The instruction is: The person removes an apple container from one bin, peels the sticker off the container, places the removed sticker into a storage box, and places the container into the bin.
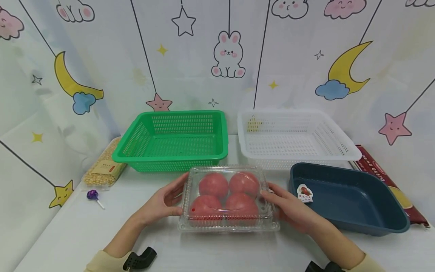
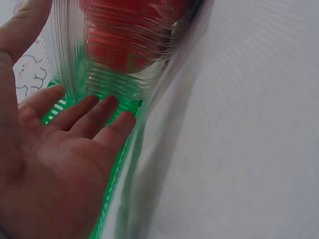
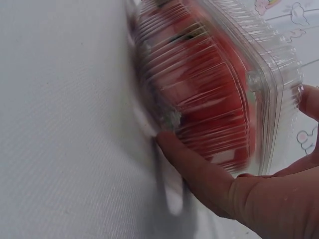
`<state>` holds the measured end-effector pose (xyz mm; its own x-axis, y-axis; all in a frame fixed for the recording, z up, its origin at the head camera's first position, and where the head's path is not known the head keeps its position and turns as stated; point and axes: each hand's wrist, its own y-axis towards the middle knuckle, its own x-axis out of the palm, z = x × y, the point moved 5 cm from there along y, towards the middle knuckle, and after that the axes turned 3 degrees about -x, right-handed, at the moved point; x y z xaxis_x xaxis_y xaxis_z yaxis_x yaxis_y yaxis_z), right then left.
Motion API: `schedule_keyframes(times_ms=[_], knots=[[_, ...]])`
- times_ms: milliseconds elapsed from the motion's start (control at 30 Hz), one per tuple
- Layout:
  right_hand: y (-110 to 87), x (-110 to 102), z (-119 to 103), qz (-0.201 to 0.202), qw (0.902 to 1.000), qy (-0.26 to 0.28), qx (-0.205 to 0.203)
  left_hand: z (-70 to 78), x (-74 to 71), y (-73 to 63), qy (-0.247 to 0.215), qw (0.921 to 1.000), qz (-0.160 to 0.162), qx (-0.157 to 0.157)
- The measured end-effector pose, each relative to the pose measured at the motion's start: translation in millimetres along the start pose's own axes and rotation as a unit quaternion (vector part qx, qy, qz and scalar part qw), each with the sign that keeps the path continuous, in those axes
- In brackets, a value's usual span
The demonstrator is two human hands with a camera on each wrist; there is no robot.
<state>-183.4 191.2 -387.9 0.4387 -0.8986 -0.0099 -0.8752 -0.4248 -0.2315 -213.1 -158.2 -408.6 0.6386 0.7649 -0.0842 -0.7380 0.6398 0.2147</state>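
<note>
A clear plastic clamshell box [image 1: 224, 223] of several red tomatoes [image 1: 242, 206] is in the middle of the table, between both hands. At its left side, my left hand [image 1: 163, 200] grips it, thumb toward the front and fingers toward the back; the left wrist view shows the fingertips [image 2: 124, 119] at the ribbed plastic wall. My right hand [image 1: 289, 207] holds the opposite side, with the thumb over the lid's edge. One finger [image 3: 194, 169] of that hand reaches along the box's lower side in the right wrist view.
Behind the box stand a green basket [image 1: 170, 160] and a white basket [image 1: 299, 155]. A dark blue tub [image 1: 350, 204] with a small sticker [image 1: 304, 193] is at the right, by a dark red packet [image 1: 377, 166]. Leftward lie a bag of yellow kernels [image 1: 105, 170] and a lollipop [image 1: 92, 195].
</note>
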Motion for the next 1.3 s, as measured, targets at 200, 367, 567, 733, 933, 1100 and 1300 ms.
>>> schedule_keyframes(times_ms=[200, 367, 567, 733, 933, 1100, 1300], knots=[[0.3, -1.9, 2.6, -0.023, 0.9989, 0.040, 0.010, -1.1, 0.0, 0.0, -0.006, 1.0000, 0.007, 0.001], [-1.0, -2.8, 1.4, -0.027, 0.9976, 0.063, 0.010, 0.0, 1.0, 0.9, -0.008, 0.9998, 0.016, 0.008], [-3.6, -3.7, -2.2, -0.028, 0.9967, 0.075, 0.009, 6.0, 2.1, 2.8, -0.001, 0.9994, 0.022, 0.027], [-5.9, -4.8, -7.1, -0.031, 0.9962, 0.081, 0.009, 11.8, 2.5, 2.9, 0.035, 0.9981, 0.037, 0.034], [-8.2, -5.3, -10.5, -0.043, 0.9953, 0.087, 0.003, 19.7, 4.0, 1.6, 0.067, 0.9960, 0.048, 0.034], [-10.9, -4.5, -14.2, -0.047, 0.9947, 0.091, -0.002, 28.0, 4.1, 1.1, 0.078, 0.9948, 0.054, 0.037], [-15.6, -1.9, -20.2, -0.020, 0.9939, 0.108, -0.007, 35.5, 5.8, 1.9, 0.080, 0.9944, 0.052, 0.046]])
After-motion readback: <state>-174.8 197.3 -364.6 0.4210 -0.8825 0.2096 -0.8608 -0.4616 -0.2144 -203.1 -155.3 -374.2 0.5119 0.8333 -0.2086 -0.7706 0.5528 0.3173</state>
